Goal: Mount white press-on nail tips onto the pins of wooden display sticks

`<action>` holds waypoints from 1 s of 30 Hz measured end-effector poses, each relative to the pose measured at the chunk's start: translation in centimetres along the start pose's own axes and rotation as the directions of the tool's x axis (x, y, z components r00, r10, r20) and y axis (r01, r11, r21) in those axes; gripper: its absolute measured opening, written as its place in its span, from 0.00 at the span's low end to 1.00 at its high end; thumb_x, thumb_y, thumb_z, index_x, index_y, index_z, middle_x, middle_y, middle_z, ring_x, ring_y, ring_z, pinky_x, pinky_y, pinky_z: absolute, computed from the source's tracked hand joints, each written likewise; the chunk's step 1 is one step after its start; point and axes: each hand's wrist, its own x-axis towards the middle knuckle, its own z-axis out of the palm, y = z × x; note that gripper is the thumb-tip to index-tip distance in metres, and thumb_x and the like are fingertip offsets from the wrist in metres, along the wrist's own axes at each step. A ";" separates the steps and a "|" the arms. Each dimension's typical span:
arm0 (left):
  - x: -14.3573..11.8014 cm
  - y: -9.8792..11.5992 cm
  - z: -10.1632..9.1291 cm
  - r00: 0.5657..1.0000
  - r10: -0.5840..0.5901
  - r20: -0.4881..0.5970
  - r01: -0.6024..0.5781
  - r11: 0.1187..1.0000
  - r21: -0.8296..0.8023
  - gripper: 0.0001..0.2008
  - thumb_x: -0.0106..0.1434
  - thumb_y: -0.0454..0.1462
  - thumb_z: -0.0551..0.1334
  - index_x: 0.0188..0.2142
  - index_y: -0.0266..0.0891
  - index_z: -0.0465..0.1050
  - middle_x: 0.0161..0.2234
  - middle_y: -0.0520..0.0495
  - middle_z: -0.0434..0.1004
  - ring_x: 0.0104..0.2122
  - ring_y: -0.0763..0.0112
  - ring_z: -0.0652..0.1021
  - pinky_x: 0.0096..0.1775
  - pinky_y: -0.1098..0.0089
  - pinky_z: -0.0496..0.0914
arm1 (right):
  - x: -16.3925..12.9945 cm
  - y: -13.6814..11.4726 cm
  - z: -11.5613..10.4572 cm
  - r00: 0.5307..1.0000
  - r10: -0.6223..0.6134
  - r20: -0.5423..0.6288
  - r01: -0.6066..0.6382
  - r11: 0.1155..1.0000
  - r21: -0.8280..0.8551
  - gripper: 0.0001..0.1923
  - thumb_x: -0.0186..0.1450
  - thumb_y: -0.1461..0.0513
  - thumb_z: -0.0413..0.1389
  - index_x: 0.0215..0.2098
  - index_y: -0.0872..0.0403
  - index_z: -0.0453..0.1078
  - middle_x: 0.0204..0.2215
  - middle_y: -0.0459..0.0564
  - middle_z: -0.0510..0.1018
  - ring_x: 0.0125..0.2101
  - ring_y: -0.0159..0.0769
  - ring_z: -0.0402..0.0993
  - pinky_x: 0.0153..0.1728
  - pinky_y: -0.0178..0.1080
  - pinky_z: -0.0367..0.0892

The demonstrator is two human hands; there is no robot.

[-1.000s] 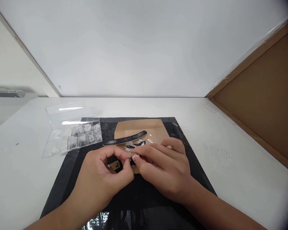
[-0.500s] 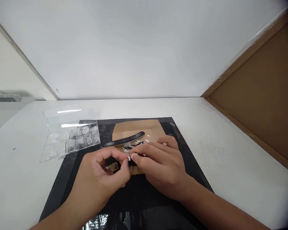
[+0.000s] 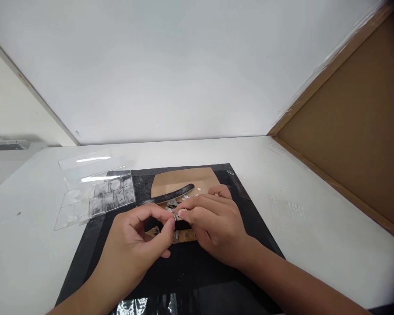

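Observation:
Between the thumb and index fingertip of my left hand [image 3: 133, 238] is a small shiny silver piece [image 3: 175, 216]. My right hand [image 3: 218, 225] meets it from the other side, thumb and index finger pressed together at the piece; what they pinch is mostly hidden. Below the fingertips lies a tan strip [image 3: 185, 236] with small metal bits on it, partly covered by both hands. Just beyond, a curved black nail file [image 3: 175, 194] rests across a brown paper sheet [image 3: 184, 176]. Small white flakes like nail tips [image 3: 185, 197] are scattered on the paper near my right fingers.
A clear compartment box [image 3: 134, 199] with its lid raised holds many white nail tips at the left. A black mat [image 3: 190, 275] covers the middle of the white table [image 3: 315, 258]. White panel [image 3: 170, 70] stands behind, with a brown board [image 3: 354, 109] at right.
The camera view has shifted slightly. Both hands keep their pinch close together, and more of the tan strip shows beneath them.

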 end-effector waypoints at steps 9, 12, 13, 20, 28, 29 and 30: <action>0.1 -1.0 -0.5 0.980 0.190 -0.061 -0.183 0.978 0.102 0.05 0.65 0.40 0.70 0.37 0.42 0.83 0.34 0.48 0.81 0.28 0.71 0.80 0.22 0.74 0.81 | -0.2 -0.2 0.0 0.996 0.079 0.052 -0.082 0.994 0.068 0.12 0.71 0.73 0.55 0.34 0.52 0.67 0.37 0.41 0.88 0.33 0.31 0.83 0.41 0.42 0.54; 0.2 -1.0 -0.4 0.960 0.271 -0.065 -0.261 0.957 0.128 0.03 0.67 0.38 0.69 0.37 0.43 0.83 0.35 0.49 0.80 0.29 0.72 0.80 0.22 0.77 0.79 | -0.3 -0.3 0.0 0.994 0.098 0.055 -0.103 0.990 0.095 0.11 0.72 0.72 0.56 0.34 0.52 0.67 0.36 0.41 0.88 0.33 0.31 0.84 0.41 0.42 0.54; 0.2 -1.0 -0.4 0.950 0.305 -0.061 -0.295 0.945 0.143 0.03 0.67 0.37 0.69 0.37 0.44 0.83 0.35 0.50 0.80 0.29 0.72 0.80 0.22 0.77 0.79 | -0.3 -0.3 -0.1 0.992 0.110 0.057 -0.116 0.987 0.111 0.11 0.72 0.72 0.56 0.34 0.52 0.67 0.35 0.41 0.87 0.33 0.31 0.84 0.41 0.42 0.54; 0.3 -0.9 -0.3 0.807 0.589 -0.046 -0.551 0.779 0.300 0.08 0.67 0.30 0.67 0.41 0.45 0.82 0.37 0.50 0.79 0.32 0.75 0.80 0.22 0.82 0.76 | -0.5 0.1 0.0 0.973 0.201 0.111 -0.222 0.946 0.237 0.08 0.73 0.68 0.59 0.38 0.50 0.70 0.34 0.38 0.86 0.33 0.31 0.82 0.43 0.41 0.59; 0.9 -0.6 -1.0 0.645 0.754 0.125 -0.727 0.555 0.403 0.10 0.67 0.24 0.65 0.43 0.38 0.80 0.38 0.46 0.78 0.31 0.77 0.78 0.26 0.81 0.76 | -0.5 0.3 -0.3 0.969 0.195 0.152 -0.234 0.919 0.316 0.07 0.72 0.68 0.61 0.38 0.50 0.70 0.32 0.39 0.85 0.29 0.29 0.79 0.43 0.42 0.60; 1.0 -0.7 -1.3 0.622 0.767 0.158 -0.749 0.523 0.407 0.11 0.68 0.24 0.65 0.44 0.38 0.80 0.38 0.46 0.78 0.32 0.77 0.79 0.27 0.80 0.76 | -0.4 0.3 -0.4 0.967 0.192 0.169 -0.239 0.914 0.328 0.07 0.72 0.68 0.61 0.38 0.50 0.71 0.32 0.39 0.85 0.29 0.29 0.79 0.44 0.42 0.60; 1.2 -0.7 -1.5 0.600 0.777 0.189 -0.769 0.496 0.403 0.12 0.68 0.23 0.65 0.45 0.38 0.80 0.39 0.45 0.78 0.33 0.76 0.79 0.28 0.79 0.76 | -0.3 0.3 -0.5 0.964 0.186 0.188 -0.242 0.908 0.342 0.07 0.72 0.68 0.61 0.38 0.50 0.71 0.32 0.39 0.86 0.29 0.29 0.79 0.44 0.42 0.60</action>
